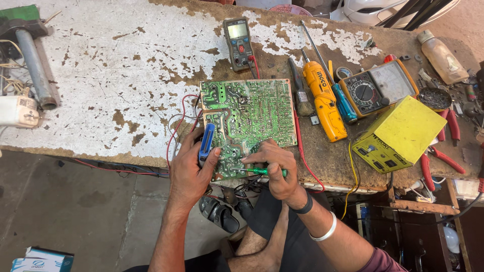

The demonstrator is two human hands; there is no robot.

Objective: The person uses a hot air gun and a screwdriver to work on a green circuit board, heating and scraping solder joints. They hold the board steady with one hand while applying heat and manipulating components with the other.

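Green circuit board point(247, 121) lying solder-side up at the workbench point(101, 75) front edge, left hand point(194, 163) clamped around a blue-handled tool point(206, 142) at the board's left side, right hand point(277, 171) pinching a green-handled screwdriver point(262, 171), tip on the board's near edge.

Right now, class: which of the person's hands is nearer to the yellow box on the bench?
Right. The right hand works at the circuit board's lower edge, toward the yellow box; the left hand is beyond, at the board's left corner.

Bright even daylight, soft shadows, sharp focus, slight edge distortion.
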